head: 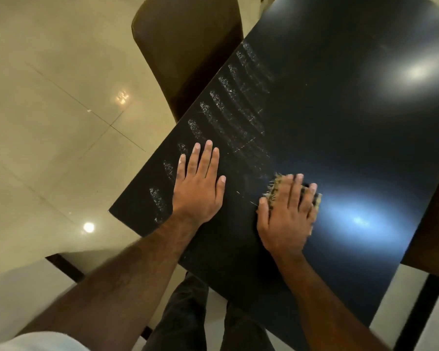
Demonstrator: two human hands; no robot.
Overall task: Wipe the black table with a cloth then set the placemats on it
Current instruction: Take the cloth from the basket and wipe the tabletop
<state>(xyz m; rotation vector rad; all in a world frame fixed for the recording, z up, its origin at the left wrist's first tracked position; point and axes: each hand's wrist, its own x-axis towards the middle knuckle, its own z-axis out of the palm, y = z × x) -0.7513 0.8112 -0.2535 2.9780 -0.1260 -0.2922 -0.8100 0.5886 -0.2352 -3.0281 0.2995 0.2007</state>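
Note:
The black table (340,127) fills the right of the head view, with rows of whitish smear marks (228,107) along its left edge. My left hand (200,183) lies flat on the tabletop near that edge, fingers straight and spread. My right hand (287,214) presses flat on a small frayed tan cloth (273,191), which shows only at its fringed edges around my fingers. No placemats are in view.
A brown upholstered chair (188,46) stands against the table's far left edge. A second brown surface (436,224) sits at the right edge of the view. Glossy beige floor tiles (48,110) lie to the left. My legs (188,320) stand below the table's near corner.

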